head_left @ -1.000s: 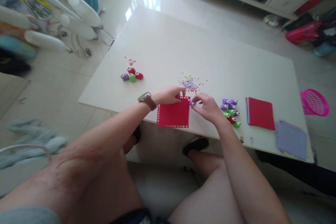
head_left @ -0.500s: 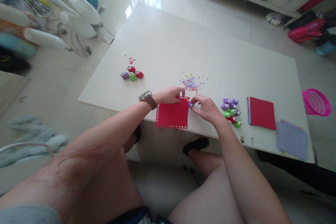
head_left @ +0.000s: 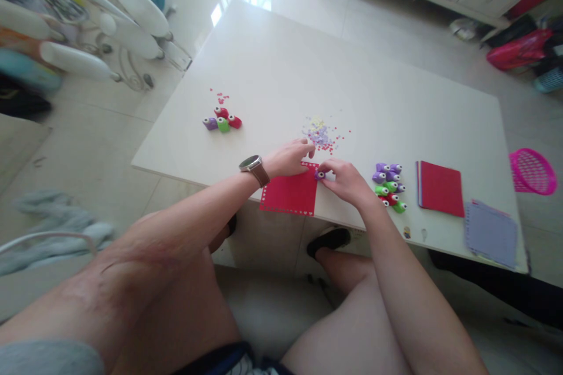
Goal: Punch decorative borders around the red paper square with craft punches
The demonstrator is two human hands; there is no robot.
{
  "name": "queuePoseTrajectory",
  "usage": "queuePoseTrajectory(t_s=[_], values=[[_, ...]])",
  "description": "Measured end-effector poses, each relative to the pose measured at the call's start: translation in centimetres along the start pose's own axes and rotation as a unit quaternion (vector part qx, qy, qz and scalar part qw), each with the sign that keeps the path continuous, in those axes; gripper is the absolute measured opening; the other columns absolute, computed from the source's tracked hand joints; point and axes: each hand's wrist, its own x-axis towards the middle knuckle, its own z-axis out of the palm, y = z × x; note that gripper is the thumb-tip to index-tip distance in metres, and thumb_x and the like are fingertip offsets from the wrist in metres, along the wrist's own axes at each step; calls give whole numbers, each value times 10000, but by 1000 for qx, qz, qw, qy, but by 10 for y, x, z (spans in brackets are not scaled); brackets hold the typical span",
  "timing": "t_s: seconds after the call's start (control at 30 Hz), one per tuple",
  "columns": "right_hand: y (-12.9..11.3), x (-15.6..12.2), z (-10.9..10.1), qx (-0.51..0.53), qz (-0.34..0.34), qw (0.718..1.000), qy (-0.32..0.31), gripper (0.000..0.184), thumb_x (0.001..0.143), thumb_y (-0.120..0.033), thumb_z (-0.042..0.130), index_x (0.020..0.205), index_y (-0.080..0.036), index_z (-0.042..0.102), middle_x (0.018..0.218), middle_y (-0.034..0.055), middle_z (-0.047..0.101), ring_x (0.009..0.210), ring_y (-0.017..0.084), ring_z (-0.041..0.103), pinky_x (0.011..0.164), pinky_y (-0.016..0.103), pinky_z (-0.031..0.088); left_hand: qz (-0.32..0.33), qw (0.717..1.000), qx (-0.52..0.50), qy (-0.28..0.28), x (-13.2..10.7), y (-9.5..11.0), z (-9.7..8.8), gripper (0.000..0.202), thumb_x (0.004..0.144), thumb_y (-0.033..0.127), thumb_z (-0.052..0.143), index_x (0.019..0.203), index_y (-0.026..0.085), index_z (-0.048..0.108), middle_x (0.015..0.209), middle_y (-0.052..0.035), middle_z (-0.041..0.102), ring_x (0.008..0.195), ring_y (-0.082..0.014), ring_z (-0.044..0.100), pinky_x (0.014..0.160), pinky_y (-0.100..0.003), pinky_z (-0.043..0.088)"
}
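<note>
A red paper square (head_left: 290, 194) with small holes along its edges lies at the near edge of the white table (head_left: 272, 64). My left hand (head_left: 290, 158), a watch on its wrist, rests on the sheet's far left corner with fingers stretched flat. My right hand (head_left: 347, 180) pinches a small purple craft punch (head_left: 319, 174) against the sheet's far right corner. Just beyond the hands lies a scatter of tiny punched paper bits (head_left: 321, 132).
A cluster of purple, green and red punches (head_left: 389, 186) sits right of my right hand; three more punches (head_left: 222, 122) lie to the left. A red paper stack (head_left: 440, 188) and lilac sheets (head_left: 490, 233) lie further right. A pink basket (head_left: 532, 171) is on the floor.
Both hands stay at the red sheet's far edge. My left fingers have stretched forward a little. The view has shifted slightly.
</note>
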Motion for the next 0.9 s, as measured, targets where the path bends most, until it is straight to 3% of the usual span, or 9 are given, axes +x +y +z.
queuePoseTrajectory(t_s=[0.17,0.4,0.9], values=[[0,0,-1,22,19,1000,1,119,841,-160,678,926,-226,730,982,41,760,930,219,682,852,321,502,-20,999,-5,-49,1,5,9,113,832,291,653,867,192,695,849,-53,707,796,-196,633,685,-296,433],[0,-1,-2,107,128,986,-6,156,892,-355,704,916,-201,718,948,50,771,788,191,696,752,307,534,-17,998,5,-55,3,0,16,117,825,293,682,873,193,718,848,-53,739,786,-197,650,676,-298,428],[4,6,6,126,184,974,34,113,872,-302,722,893,-192,736,922,57,786,793,194,709,766,311,530,-18,998,-5,-58,4,0,16,105,814,287,690,854,194,713,847,-46,741,754,-182,631,637,-292,387]])
